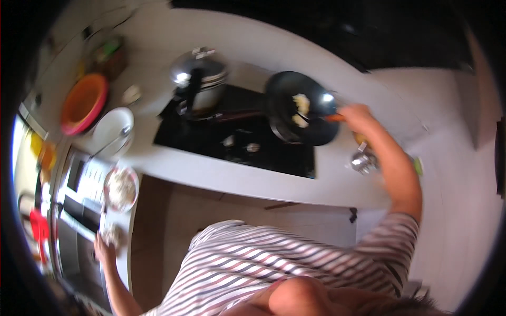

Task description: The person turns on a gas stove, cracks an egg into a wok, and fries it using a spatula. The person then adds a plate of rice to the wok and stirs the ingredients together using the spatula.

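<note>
My right hand (357, 117) grips the orange handle (335, 117) of a cooking utensil. Its working end reaches into a dark wok (282, 94) on the right of the black hob (245, 158). Pale yellow pieces of food (301, 103) lie in the wok by the utensil's tip. At the lower left, my left hand (105, 249) is over the strip of worktop along the sink (75, 252). Right beside its fingers is a small pale bowl or heap of food (114, 236), too blurred to name. Whether that hand holds it is unclear.
A lidded steel pot (199, 73) stands on the hob's left side, with a dark handle (241, 115) pointing toward the wok. A white bowl with a ladle (114, 130), a pink-and-orange basin (85, 104) and a plate of white food (121, 189) line the left. Glass jars (363, 161) stand under my right forearm.
</note>
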`<state>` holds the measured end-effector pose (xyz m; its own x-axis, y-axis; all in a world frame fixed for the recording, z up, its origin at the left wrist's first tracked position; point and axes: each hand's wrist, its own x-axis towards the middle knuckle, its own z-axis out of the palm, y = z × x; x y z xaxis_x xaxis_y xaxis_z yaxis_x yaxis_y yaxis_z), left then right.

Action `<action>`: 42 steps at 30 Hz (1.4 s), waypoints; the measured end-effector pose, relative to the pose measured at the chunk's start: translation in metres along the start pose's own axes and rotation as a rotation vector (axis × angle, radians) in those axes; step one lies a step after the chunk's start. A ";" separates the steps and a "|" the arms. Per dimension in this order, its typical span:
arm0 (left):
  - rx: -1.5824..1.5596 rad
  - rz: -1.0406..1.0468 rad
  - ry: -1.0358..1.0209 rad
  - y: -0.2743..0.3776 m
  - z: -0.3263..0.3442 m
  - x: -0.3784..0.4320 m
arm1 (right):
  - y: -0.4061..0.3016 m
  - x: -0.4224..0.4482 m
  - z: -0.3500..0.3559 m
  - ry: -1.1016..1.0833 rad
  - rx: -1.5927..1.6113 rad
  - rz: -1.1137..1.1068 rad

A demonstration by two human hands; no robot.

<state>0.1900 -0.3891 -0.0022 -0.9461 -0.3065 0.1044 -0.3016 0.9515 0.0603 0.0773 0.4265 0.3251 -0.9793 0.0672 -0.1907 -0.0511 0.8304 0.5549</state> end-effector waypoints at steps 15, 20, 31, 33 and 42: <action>-1.886 -0.792 -0.586 0.146 0.038 0.057 | 0.018 -0.019 0.110 -0.139 1.121 0.416; -1.917 -0.943 -0.427 0.106 0.121 0.082 | -0.002 -0.039 0.097 -0.058 1.551 0.440; -1.747 -0.624 -0.482 0.148 0.022 0.032 | -0.036 -0.082 0.005 0.032 0.140 0.193; -1.700 -0.462 -0.606 0.161 -0.013 0.019 | -0.048 -0.073 0.006 0.026 0.071 0.077; -1.748 -0.006 -0.828 0.330 -0.122 -0.001 | -0.007 -0.015 0.081 0.162 0.274 0.251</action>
<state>0.1056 -0.0784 0.1386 -0.9160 0.2761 -0.2911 -0.3672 -0.2848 0.8855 0.1084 0.4640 0.2587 -0.9740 0.2168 0.0656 0.2263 0.9173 0.3278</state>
